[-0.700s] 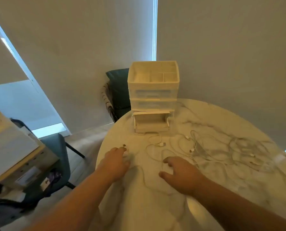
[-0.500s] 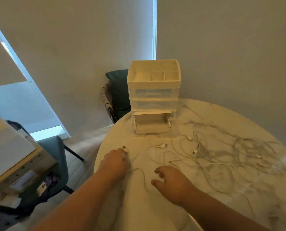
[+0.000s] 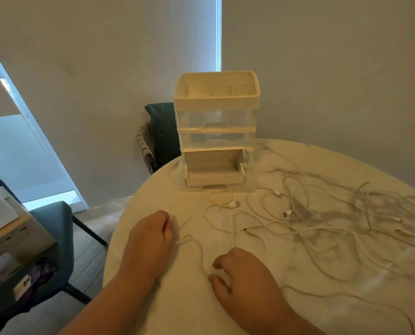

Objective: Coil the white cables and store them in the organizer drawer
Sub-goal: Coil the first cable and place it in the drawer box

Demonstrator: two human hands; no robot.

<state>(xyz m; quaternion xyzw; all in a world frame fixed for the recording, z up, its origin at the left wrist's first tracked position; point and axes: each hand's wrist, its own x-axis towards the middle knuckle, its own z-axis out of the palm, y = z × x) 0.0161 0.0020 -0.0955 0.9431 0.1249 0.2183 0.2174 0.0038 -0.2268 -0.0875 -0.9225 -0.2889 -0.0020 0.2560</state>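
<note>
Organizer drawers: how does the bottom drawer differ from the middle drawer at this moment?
The bottom drawer is pulled out toward the person, so its inside shows; the middle drawer is pushed in. The bottom drawer looks opaque cream, while the middle drawer has a see-through front. Both belong to the same organizer, which stands on the table.

cables (image 3: pixel 287 213) on table (image 3: pixel 182 298), organizer (image 3: pixel 216 122) behind them

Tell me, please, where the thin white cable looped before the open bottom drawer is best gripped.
Pinch its rigid rectangular plug from above, likely: it lies flat on the marble table, a free end clear of the tangle, firmer than the limp cord.
</note>
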